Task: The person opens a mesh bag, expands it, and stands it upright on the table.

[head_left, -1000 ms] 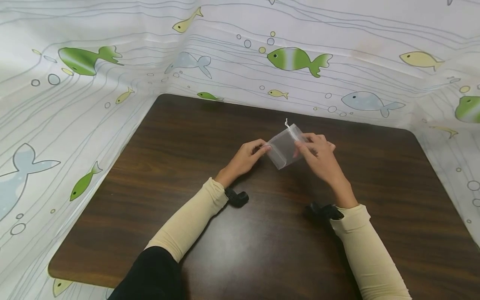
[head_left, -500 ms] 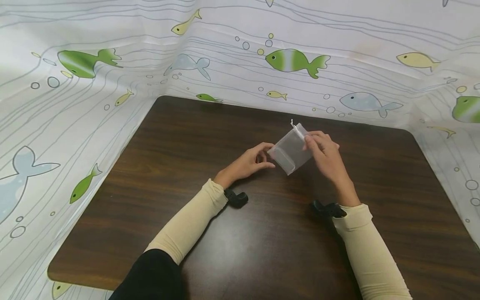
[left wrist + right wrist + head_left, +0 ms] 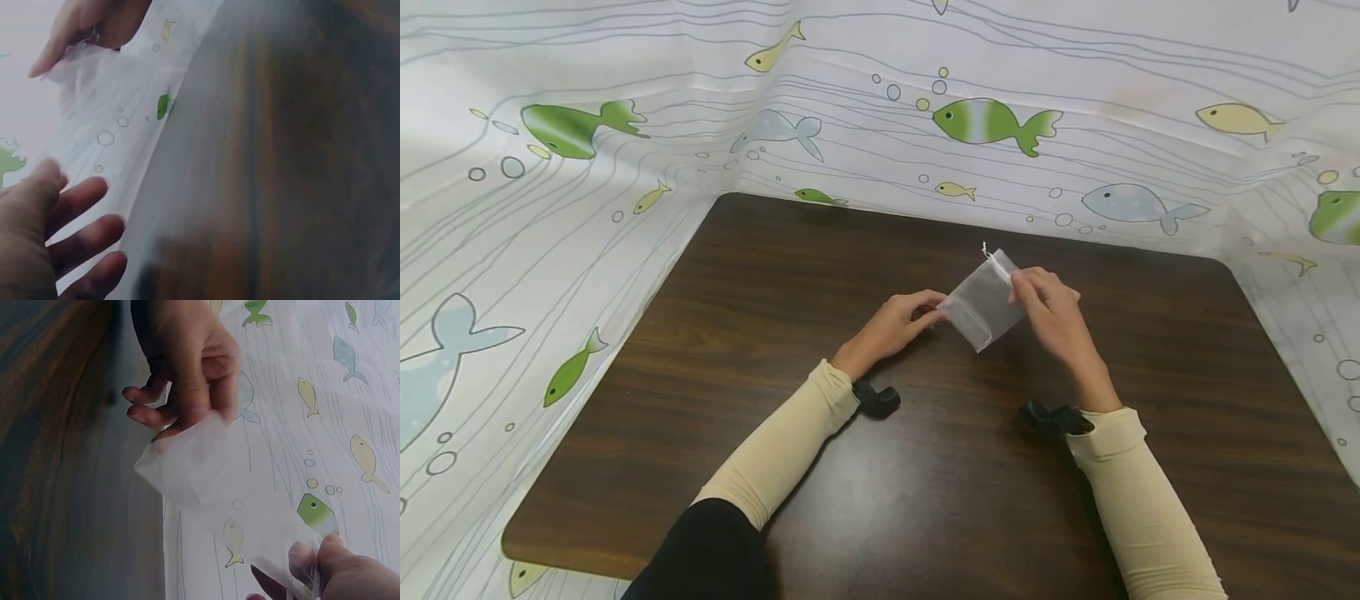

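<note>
A sheer white drawstring pouch (image 3: 981, 304) is held tilted above the table in the head view, with a short white cord end sticking up from its top edge. My right hand (image 3: 1051, 312) pinches it beside the drawstring band, between thumb and fingers. At the opposite end, my left hand (image 3: 901, 321) pinches the pouch's left corner with thumb and forefinger. In the right wrist view the pouch (image 3: 194, 459) stretches between the left hand (image 3: 194, 369) above and the right hand (image 3: 350, 572) below. It looks flat, and the backdrop shows through it.
A dark wood-grain table (image 3: 715, 333) with rounded corners lies under both hands. Behind it and at its sides hangs a white sheet (image 3: 865, 158) printed with fish. Each wrist wears a black camera, the left camera (image 3: 877, 402) and the right camera (image 3: 1054, 418).
The pouch and right hand have shifted slightly right, with the right grip nearer the drawstring band. My left fingers spread apart half a second ago and now pinch the left corner again.
</note>
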The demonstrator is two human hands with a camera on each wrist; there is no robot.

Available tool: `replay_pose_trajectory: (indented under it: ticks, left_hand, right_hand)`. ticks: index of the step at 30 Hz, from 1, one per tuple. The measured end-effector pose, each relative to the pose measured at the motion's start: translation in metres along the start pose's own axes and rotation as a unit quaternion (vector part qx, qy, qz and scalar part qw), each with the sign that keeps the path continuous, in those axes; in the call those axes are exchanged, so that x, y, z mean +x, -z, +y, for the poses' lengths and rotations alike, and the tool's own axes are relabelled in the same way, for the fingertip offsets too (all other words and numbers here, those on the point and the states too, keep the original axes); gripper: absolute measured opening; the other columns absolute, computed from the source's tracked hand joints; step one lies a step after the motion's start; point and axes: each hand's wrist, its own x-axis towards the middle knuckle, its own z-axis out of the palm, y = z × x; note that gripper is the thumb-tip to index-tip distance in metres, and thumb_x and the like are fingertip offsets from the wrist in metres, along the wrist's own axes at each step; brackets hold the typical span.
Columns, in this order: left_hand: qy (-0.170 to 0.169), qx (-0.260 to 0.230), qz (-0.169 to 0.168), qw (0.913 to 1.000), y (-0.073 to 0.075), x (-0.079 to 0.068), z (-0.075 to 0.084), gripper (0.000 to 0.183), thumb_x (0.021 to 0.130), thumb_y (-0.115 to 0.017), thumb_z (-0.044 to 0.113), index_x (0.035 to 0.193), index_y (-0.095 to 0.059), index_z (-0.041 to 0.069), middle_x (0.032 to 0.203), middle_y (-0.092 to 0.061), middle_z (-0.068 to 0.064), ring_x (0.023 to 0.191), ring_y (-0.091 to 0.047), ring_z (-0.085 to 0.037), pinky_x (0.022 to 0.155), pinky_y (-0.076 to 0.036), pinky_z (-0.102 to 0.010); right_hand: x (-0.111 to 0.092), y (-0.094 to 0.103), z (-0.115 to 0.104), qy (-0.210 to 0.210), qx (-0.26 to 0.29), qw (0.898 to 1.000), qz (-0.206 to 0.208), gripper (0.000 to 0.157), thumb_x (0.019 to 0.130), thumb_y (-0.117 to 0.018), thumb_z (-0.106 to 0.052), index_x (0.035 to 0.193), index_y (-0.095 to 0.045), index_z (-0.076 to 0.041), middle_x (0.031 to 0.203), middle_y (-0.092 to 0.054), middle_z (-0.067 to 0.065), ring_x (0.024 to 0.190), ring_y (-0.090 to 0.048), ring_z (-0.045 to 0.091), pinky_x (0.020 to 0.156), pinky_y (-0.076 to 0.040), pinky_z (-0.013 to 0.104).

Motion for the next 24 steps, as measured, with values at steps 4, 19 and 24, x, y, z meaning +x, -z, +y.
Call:
replay_pose_trajectory:
  ticks: [4,19,24]
  left_hand:
    - [0.011,0.038,0.029,0.9988,-0.002,-0.001,0.004,0.023,0.106,-0.061,0.018,0.126,-0.072,0.009,0.092,-0.076,-0.007,0.076,-0.067,-0.015,0.07,-0.05,-0.025]
    - [0.074,0.056,0.248,0.9642,-0.005,-0.003,0.005,0.025,0.106,-0.059,0.016,0.114,-0.078,0.003,0.079,-0.078,-0.012,0.063,-0.072,-0.02,0.065,-0.051,-0.035]
    - [0.092,0.075,0.25,0.9611,-0.011,-0.002,0.008,0.024,0.106,-0.06,0.02,0.111,-0.08,0.008,0.081,-0.08,-0.005,0.058,-0.069,-0.013,0.066,-0.053,-0.035]
  right_hand:
    - [0.001,-0.001,0.001,-0.002,-0.003,1.0,0.007,0.036,0.112,-0.048,-0.027,0.092,-0.064,-0.001,0.115,-0.068,0.018,0.105,-0.053,0.027,0.093,-0.02,0.047]
    - [-0.009,-0.02,0.005,-0.023,-0.078,0.995,-0.062,0.042,0.104,-0.059,-0.045,0.115,-0.045,-0.007,0.094,-0.063,0.01,0.082,-0.057,0.024,0.074,-0.043,0.038]
    - [-0.012,-0.035,0.001,-0.014,-0.129,0.986,-0.107,0.056,0.097,-0.068,-0.054,0.118,-0.041,-0.01,0.094,-0.065,0.008,0.076,-0.059,0.023,0.068,-0.045,0.036]
